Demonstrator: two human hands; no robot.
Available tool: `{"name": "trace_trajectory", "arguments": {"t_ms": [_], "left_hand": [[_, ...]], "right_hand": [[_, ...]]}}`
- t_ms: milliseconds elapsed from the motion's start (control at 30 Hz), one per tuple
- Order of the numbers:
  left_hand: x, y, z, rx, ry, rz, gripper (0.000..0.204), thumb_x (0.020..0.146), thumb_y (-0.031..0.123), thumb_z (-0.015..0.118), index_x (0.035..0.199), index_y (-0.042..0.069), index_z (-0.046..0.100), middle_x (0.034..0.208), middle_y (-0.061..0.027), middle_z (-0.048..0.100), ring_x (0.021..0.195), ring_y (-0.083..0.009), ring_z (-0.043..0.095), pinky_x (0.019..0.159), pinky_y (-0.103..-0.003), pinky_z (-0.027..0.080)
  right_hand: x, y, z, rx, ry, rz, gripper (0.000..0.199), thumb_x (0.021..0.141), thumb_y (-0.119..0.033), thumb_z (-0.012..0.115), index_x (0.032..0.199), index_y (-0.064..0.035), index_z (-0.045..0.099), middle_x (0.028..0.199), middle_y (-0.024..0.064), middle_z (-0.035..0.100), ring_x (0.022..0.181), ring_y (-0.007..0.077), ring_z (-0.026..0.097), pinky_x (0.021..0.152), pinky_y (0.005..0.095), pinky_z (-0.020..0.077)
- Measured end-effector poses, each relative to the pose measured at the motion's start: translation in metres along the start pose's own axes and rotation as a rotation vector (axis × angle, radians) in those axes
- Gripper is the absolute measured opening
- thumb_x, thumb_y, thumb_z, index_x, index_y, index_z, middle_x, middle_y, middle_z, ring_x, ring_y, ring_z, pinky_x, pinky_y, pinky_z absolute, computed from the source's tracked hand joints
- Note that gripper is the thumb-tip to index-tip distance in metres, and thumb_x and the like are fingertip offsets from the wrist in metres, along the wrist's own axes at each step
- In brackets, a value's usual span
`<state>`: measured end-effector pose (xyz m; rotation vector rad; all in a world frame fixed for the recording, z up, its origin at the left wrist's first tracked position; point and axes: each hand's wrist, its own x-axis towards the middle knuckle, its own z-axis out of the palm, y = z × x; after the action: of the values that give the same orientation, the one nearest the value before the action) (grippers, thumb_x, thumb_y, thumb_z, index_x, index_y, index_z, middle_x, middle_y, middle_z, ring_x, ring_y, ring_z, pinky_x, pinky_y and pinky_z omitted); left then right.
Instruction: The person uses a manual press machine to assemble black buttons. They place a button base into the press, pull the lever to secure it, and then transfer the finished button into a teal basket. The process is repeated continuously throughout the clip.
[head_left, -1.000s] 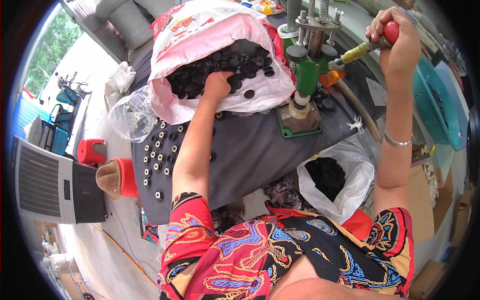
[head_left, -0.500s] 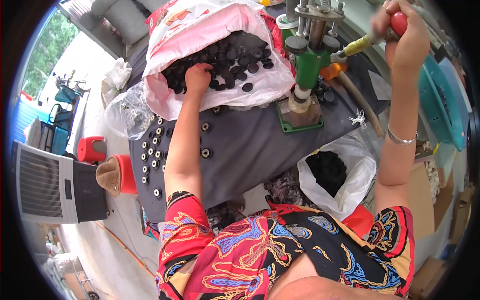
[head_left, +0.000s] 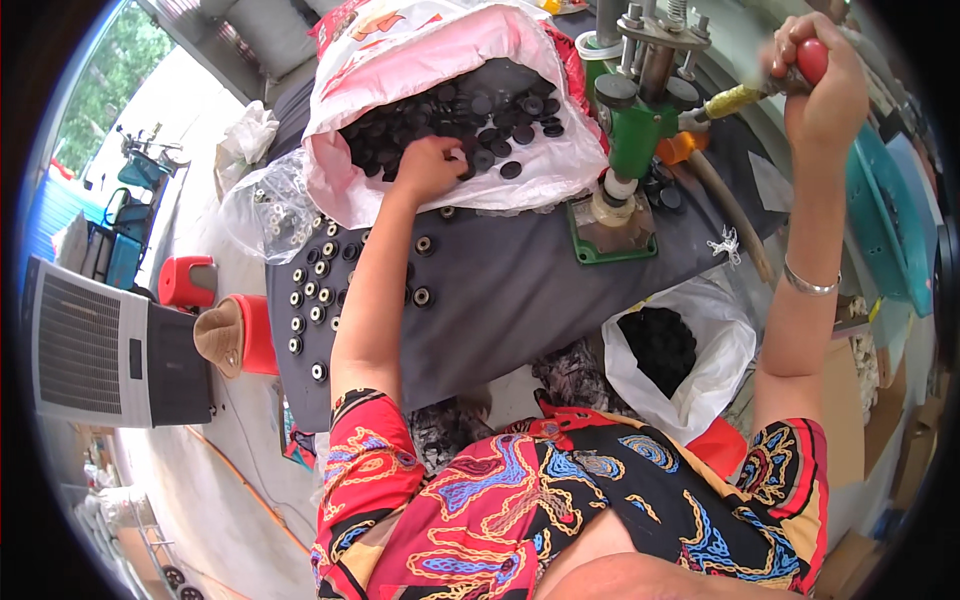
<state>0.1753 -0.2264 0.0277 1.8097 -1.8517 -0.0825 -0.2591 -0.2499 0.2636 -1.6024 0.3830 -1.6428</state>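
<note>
My left hand (head_left: 432,168) is at the mouth of a pink-lined white sack (head_left: 345,190), among loose black round discs (head_left: 405,125). Its fingers are bent together, and what they pinch, if anything, is hidden. Raised at the upper right, my right hand (head_left: 832,95) wraps round the red ball knob (head_left: 812,62) of a lever with a yellow-wrapped shaft (head_left: 733,100). That lever joins a green hand press (head_left: 632,140), which stands on a square green-edged base (head_left: 612,235). Black discs with metal centres (head_left: 318,290) lie in loose rows beside my left forearm.
A clear plastic bag with small rings (head_left: 270,215) lies left of the sack. Below the dark-covered table's edge, a white bag (head_left: 715,350) holds black pieces. A wooden handle (head_left: 735,215) lies right of the press. Red stools (head_left: 187,282) and an air cooler (head_left: 90,345) stand left.
My left hand has shifted right and slightly down across the discs at the sack's mouth. My right hand stays on the knob. The whole view has shifted a little.
</note>
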Motion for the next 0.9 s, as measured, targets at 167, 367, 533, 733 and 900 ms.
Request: {"name": "trace_trajectory", "arguments": {"t_ms": [167, 367, 533, 733, 900], "left_hand": [[0.034, -0.056, -0.014, 0.287, 0.452, -0.26, 0.044, 0.075, 0.017, 0.06, 0.118, 0.009, 0.067, 0.106, -0.0221, 0.069, 0.101, -0.0409, 0.065, 0.09, -0.047, 0.051], [0.068, -0.055, -0.007, 0.141, 0.131, -0.636, 0.072, 0.08, 0.014, 0.052, 0.147, 0.04, 0.04, 0.157, -0.01, 0.032, 0.14, -0.0516, 0.027, 0.108, -0.069, 0.026], [0.078, 0.009, 0.028, 0.203, -0.162, -0.396, 0.071, 0.079, 0.012, 0.051, 0.142, 0.043, 0.047, 0.158, 0.0001, 0.034, 0.143, -0.0452, 0.024, 0.108, -0.073, 0.022], [0.047, 0.032, 0.015, 0.284, -0.33, -0.25, 0.055, 0.079, 0.012, 0.053, 0.125, 0.04, 0.066, 0.153, 0.0004, 0.043, 0.139, -0.0379, 0.036, 0.108, -0.073, 0.022], [0.022, -0.032, 0.011, 0.068, -0.067, -0.02, 0.05, 0.075, 0.013, 0.065, 0.121, 0.031, 0.069, 0.141, -0.004, 0.056, 0.125, -0.0335, 0.054, 0.103, -0.057, 0.042]], "right_hand": [[-0.007, -0.01, 0.016, -0.037, 0.054, -0.024, 0.024, 0.095, -0.018, 0.046, 0.077, -0.002, 0.05, 0.067, 0.0077, 0.047, 0.059, 0.0179, 0.046, 0.066, 0.0354, 0.0432], [-0.008, -0.009, 0.019, -0.023, 0.055, -0.035, 0.027, 0.094, -0.02, 0.046, 0.076, -0.0016, 0.052, 0.065, 0.0087, 0.05, 0.054, 0.0175, 0.048, 0.06, 0.0347, 0.0453], [-0.009, -0.007, 0.02, -0.035, 0.062, -0.037, 0.026, 0.093, -0.02, 0.047, 0.075, -0.0017, 0.051, 0.065, 0.0086, 0.051, 0.054, 0.0176, 0.049, 0.061, 0.0351, 0.0461], [-0.002, -0.001, -0.01, 0.02, -0.023, 0.009, 0.024, 0.095, -0.021, 0.045, 0.081, -0.002, 0.05, 0.068, 0.0091, 0.046, 0.062, 0.0203, 0.047, 0.07, 0.0365, 0.0431], [0.023, 0.044, -0.057, 0.698, 0.067, 0.119, 0.027, 0.093, -0.026, 0.047, 0.076, -0.0053, 0.052, 0.055, 0.0069, 0.048, 0.042, 0.0176, 0.048, 0.046, 0.0305, 0.0443]]}}
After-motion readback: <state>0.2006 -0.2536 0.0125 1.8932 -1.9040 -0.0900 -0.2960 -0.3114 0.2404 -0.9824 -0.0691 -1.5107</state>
